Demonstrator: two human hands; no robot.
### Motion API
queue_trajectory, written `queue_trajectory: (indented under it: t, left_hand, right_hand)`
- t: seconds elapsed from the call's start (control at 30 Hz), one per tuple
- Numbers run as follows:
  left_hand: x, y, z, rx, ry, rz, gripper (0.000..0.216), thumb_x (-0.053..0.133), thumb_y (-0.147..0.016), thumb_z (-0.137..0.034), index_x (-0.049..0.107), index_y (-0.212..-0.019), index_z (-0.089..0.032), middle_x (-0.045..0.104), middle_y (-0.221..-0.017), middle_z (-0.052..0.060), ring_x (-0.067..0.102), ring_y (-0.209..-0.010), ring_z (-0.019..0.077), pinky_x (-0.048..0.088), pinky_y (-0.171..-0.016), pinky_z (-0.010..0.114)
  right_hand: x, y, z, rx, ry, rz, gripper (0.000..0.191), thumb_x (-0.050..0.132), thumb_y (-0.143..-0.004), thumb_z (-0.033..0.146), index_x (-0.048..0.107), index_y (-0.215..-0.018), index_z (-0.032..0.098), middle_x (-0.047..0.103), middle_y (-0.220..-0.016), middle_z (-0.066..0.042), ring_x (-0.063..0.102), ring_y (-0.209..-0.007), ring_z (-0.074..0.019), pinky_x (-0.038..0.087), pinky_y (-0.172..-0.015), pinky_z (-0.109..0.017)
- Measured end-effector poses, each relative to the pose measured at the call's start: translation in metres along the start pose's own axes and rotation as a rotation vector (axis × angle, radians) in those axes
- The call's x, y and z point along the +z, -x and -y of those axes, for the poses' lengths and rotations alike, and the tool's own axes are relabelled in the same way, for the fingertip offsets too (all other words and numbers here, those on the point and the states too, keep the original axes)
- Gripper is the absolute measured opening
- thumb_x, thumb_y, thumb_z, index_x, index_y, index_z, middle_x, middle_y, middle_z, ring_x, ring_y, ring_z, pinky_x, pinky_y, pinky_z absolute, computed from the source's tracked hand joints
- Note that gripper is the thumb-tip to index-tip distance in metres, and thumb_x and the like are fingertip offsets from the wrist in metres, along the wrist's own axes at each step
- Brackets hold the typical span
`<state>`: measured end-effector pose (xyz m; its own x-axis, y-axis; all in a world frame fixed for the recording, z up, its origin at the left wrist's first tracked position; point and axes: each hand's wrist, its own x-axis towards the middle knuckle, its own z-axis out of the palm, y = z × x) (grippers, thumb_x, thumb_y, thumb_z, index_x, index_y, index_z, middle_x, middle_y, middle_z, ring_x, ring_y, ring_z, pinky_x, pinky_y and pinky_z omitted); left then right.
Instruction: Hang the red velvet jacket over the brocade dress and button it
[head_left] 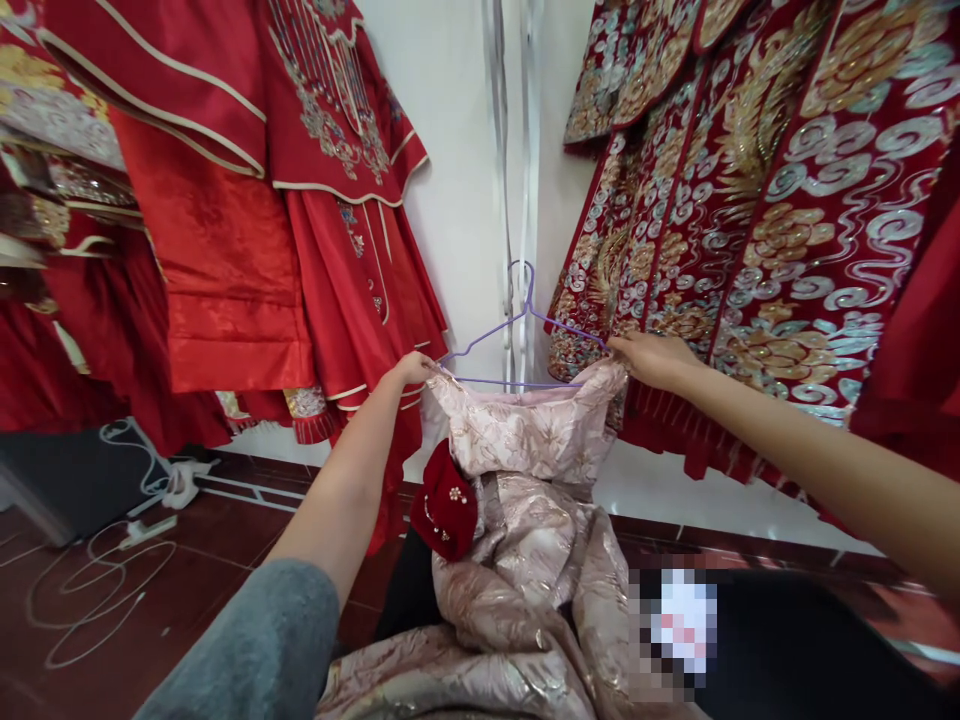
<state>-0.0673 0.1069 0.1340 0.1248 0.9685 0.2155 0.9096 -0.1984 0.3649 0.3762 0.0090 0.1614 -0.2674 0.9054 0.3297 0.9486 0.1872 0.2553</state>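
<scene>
A pale pink dress (529,430) with a shiny woven pattern is stretched between my hands, its skirt spilling down over my lap. My left hand (415,369) pinches the dress's left shoulder, at one end of a purple hanger (491,332). At the other end, my right hand (649,358) is closed on the right shoulder of the dress. The hanger sits inside the neckline, hook upward. Beside the bodice lies a dark red velvet piece (448,505) with pearly ornaments; I cannot tell whether it is attached.
Red embroidered garments (341,200) hang at the left, and a heavily beaded red and gold garment (750,220) at the right. White metal uprights (517,150) stand against the wall. Cables and a power strip (146,532) lie on the tiled floor, near pale shoes (181,484).
</scene>
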Motion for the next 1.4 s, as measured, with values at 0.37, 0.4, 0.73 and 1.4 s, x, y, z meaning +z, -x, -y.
queue_trajectory:
  t: [0.37,0.4,0.73,1.4]
  left_hand:
    - [-0.016,-0.006,-0.029,0.073,-0.017,-0.048,0.034,0.061,-0.07,-0.016,0.074,-0.102,-0.015,0.073,-0.101,0.005,0.065,-0.093,0.019,0.047,-0.085,0.022]
    - [-0.016,-0.005,-0.029,0.076,-0.001,-0.051,0.034,0.062,-0.071,-0.016,0.073,-0.103,-0.016,0.073,-0.102,0.005,0.065,-0.094,0.0186,0.047,-0.086,0.022]
    - [-0.015,-0.01,-0.05,0.159,0.247,-0.049,0.028,0.064,-0.075,-0.021,0.074,-0.099,-0.011,0.074,-0.098,0.006,0.066,-0.09,0.0182,0.049,-0.086,0.025]
    - [0.016,-0.013,-0.079,0.099,0.195,0.05,0.024,0.066,-0.074,-0.034,0.071,-0.083,-0.012,0.071,-0.08,0.004,0.064,-0.079,0.0188,0.048,-0.076,0.023]
  right_hand:
    - [-0.013,0.004,-0.004,-0.044,0.095,0.053,0.032,0.037,-0.091,0.017,0.063,-0.109,0.014,0.07,-0.093,-0.018,0.067,-0.09,-0.0301,0.045,-0.071,-0.034]
    - [-0.015,0.005,-0.004,-0.07,0.111,0.058,0.031,0.037,-0.09,0.014,0.064,-0.106,0.013,0.07,-0.091,-0.018,0.068,-0.09,-0.03,0.045,-0.071,-0.035]
    - [-0.018,-0.01,0.005,-0.052,0.139,-0.004,0.036,0.031,-0.094,0.029,0.059,-0.108,0.011,0.07,-0.093,-0.021,0.067,-0.086,-0.03,0.046,-0.074,-0.038]
    - [0.013,-0.028,0.034,0.029,-0.189,-0.022,0.04,0.026,-0.094,0.033,0.045,-0.12,0.009,0.066,-0.105,-0.02,0.063,-0.092,-0.0273,0.043,-0.078,-0.034]
